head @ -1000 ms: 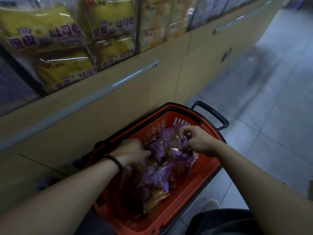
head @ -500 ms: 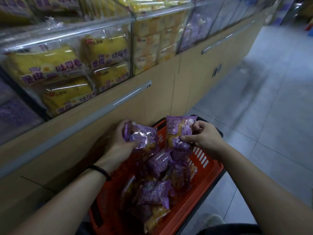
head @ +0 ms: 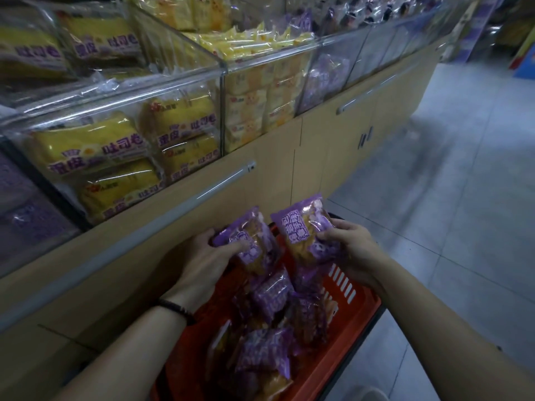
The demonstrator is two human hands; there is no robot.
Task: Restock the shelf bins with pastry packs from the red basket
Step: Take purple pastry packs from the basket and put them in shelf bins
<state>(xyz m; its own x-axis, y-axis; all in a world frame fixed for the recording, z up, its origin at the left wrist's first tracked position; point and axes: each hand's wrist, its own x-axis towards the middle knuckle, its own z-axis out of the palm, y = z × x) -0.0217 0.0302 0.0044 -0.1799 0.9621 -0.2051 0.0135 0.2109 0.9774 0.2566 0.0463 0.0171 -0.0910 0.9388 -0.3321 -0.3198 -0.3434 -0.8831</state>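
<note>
The red basket (head: 354,316) stands on the floor below me, against the cabinet, with several purple pastry packs (head: 265,353) heaped inside. My left hand (head: 202,260) grips one purple pack (head: 250,241) above the basket's far end. My right hand (head: 354,250) grips another purple pack (head: 307,227), held upright beside the first. Clear shelf bins run along the counter above: a bin of yellow packs (head: 121,151) at left, a bin of pale packs (head: 257,102) in the middle, and a bin of purple packs (head: 325,73) further right.
A tan cabinet (head: 278,175) with long metal handles sits under the bins. The grey tiled floor (head: 448,198) of the aisle stretches to the right. Another bin with purple packs (head: 20,209) shows at the far left.
Both hands lifted a purple pack each out of the basket and raised them above its far rim. My view tilted up towards the bins.
</note>
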